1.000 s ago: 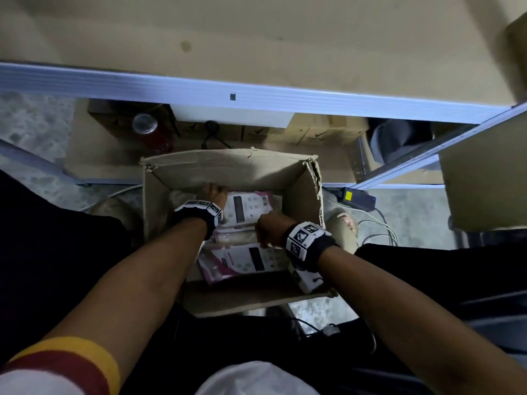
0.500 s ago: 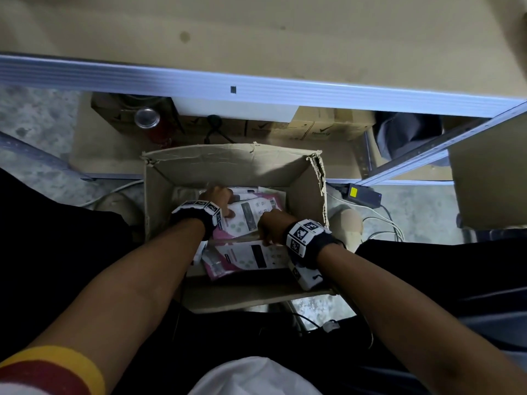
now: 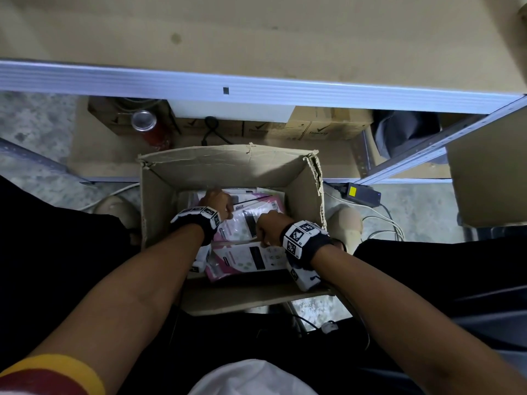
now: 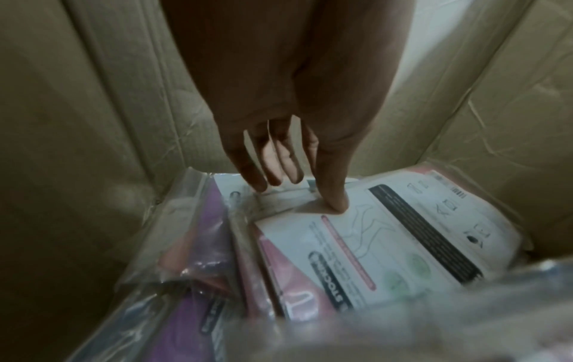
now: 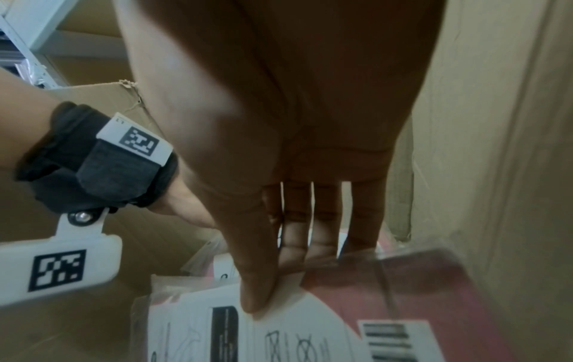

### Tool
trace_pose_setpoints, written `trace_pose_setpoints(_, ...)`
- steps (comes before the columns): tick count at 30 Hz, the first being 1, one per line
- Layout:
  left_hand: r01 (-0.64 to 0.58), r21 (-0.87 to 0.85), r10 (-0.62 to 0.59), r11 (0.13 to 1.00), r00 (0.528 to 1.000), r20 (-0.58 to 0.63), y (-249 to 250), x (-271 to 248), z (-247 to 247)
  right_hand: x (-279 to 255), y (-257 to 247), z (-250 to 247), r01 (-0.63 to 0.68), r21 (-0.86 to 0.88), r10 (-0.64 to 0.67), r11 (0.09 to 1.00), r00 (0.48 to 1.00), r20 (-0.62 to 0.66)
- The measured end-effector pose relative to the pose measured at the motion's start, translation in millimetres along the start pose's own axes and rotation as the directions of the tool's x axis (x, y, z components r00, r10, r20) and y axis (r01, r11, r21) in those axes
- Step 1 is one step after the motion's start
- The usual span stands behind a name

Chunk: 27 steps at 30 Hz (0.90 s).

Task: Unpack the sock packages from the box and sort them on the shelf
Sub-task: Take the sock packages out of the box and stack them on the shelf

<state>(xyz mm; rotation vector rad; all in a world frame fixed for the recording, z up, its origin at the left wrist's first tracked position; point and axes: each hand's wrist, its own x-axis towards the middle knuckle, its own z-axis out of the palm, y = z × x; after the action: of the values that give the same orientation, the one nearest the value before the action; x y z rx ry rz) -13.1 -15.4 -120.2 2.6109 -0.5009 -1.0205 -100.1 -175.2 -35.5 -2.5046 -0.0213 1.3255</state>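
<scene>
An open cardboard box (image 3: 228,163) stands on the floor between my legs, with several pink-and-white sock packages in plastic sleeves inside. Both hands reach in to the top package (image 3: 245,223). My left hand (image 3: 216,202) pinches its far left end: the thumb (image 4: 336,196) presses on the card and the fingers (image 4: 269,176) curl past the edge. My right hand (image 3: 266,229) pinches the near right side, thumb (image 5: 257,294) on top and fingers (image 5: 310,245) behind the plastic edge. Another package (image 3: 251,258) lies nearer me. The shelf board (image 3: 256,38) with its metal rail (image 3: 256,92) is just beyond the box.
Under the shelf sit a red can (image 3: 148,126), a row of small cartons (image 3: 313,129) and a dark bag (image 3: 405,132). A power adapter (image 3: 360,193) with cables lies on the floor right of the box. A large carton (image 3: 490,178) stands at the right.
My left hand has slid toward the box's far wall onto the top package's end. The right hand has closed on its near side. The package has shifted slightly.
</scene>
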Motion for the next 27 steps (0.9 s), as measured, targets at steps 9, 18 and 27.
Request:
trace_pose_setpoints(9, 0.037, -0.103, -0.032, 0.994, 0.998, 0.049, 3.5, -10.6, -22.9, -5.7, -3.2, -4.2, 0.021, -0.035, -0.022, 0.999, 0.999, -0.043)
trace_pose_setpoints(18, -0.08, -0.076, 0.084, 0.994, 0.995, 0.053, 37.3, -45.5, -89.4, -42.7, -21.3, -43.3, 0.069, -0.168, -0.099, 0.983, 0.979, -0.178)
trace_pose_setpoints(27, -0.284, 0.083, 0.287, 0.955, 0.957, -0.036, 87.1, -135.3, -204.4, -119.6, -40.8, -115.2, 0.117, -0.263, -0.222, 0.958, 0.881, -0.417)
